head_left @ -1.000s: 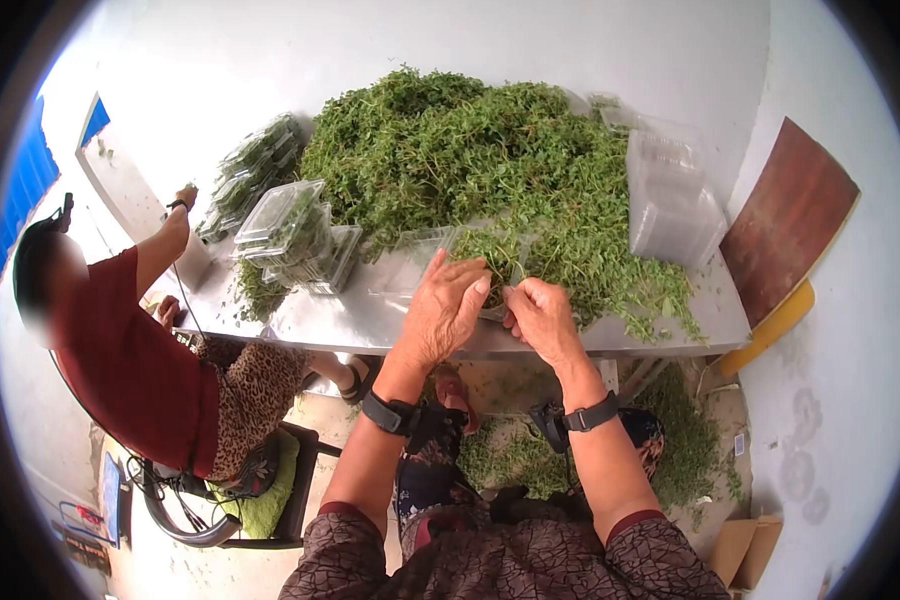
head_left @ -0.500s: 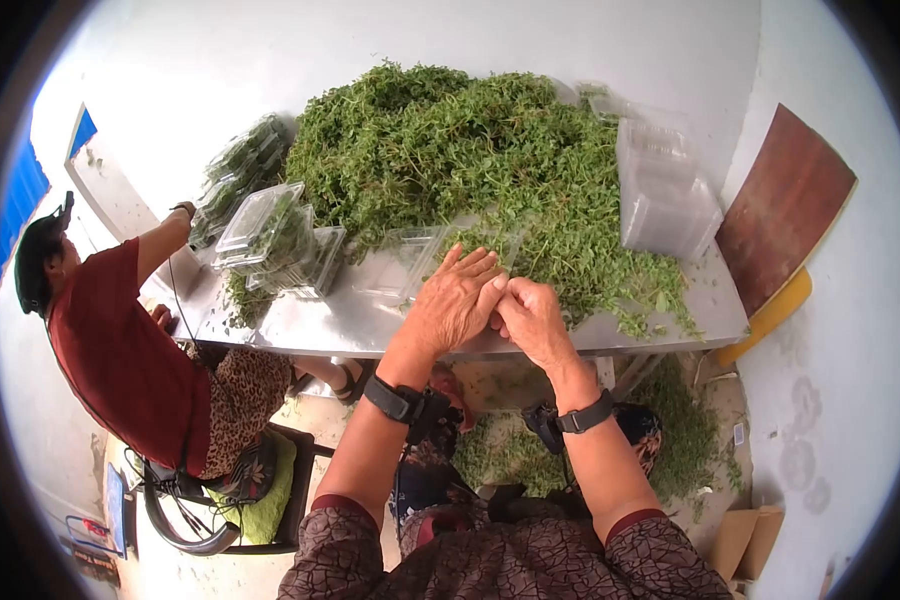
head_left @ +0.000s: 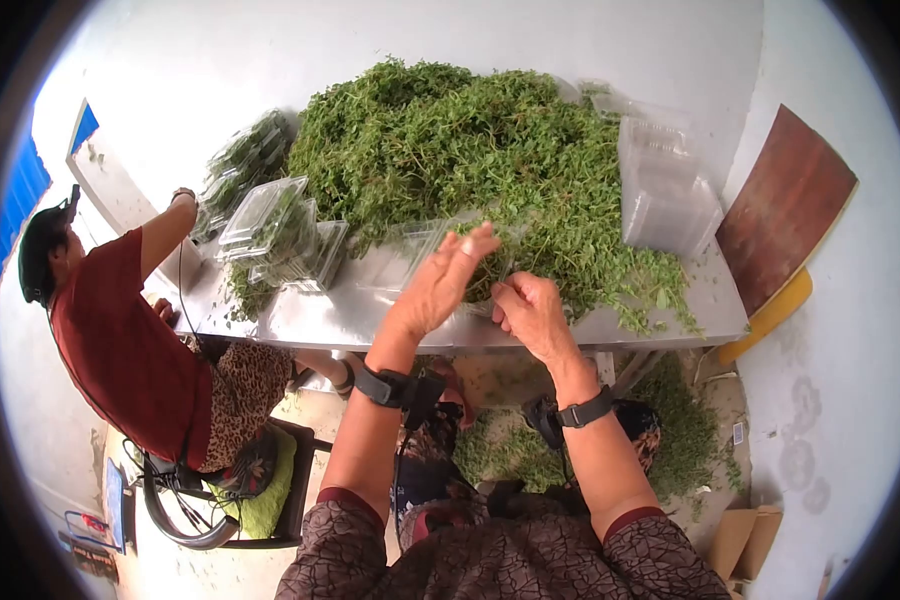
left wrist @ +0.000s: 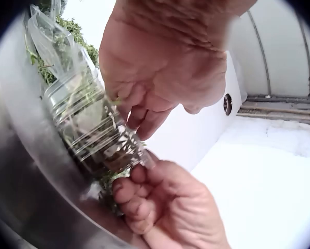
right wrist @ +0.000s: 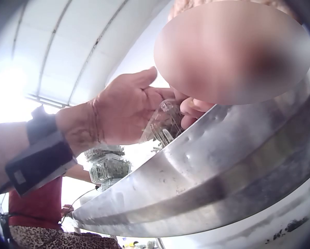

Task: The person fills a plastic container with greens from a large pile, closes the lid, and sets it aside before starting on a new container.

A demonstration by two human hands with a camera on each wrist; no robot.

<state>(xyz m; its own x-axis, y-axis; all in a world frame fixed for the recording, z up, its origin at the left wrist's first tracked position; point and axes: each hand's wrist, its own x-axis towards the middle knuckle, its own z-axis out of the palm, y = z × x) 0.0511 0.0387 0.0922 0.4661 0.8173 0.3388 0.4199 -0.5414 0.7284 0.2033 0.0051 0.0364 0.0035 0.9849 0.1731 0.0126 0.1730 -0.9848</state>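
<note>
So, from where I sit far off, the clear plastic box [left wrist: 85, 116] is at the near edge of the shiny metal table [head_left: 320, 325], right in front of the person whose hands I follow. Green sprigs [left wrist: 67, 101] show through its ridged wall. The right hand [head_left: 535, 315] has its fingers curled in, and the thumb and first finger pinch the box's edge. The left hand [head_left: 440, 285] is up beside the box, its fingers almost straight. The left wrist view is poor there, so I cannot tell if those fingertips touch the plastic.

I think this box is very light, even with leaves in it. The wall looks thin, bendy and a bit slippery, and a hard squeeze could dent it. The rim should be stiffer than the sides, so I would take hold there with a soft pinch. The sprigs look soft and easy to squash, so I would hardly press on them.

Behind the box is a big green heap of the same-looking plant [head_left: 470, 150]. A stack of clear boxes [head_left: 670, 190] stands to the right, and filled boxes [head_left: 270, 230] are piled to the left.
</note>
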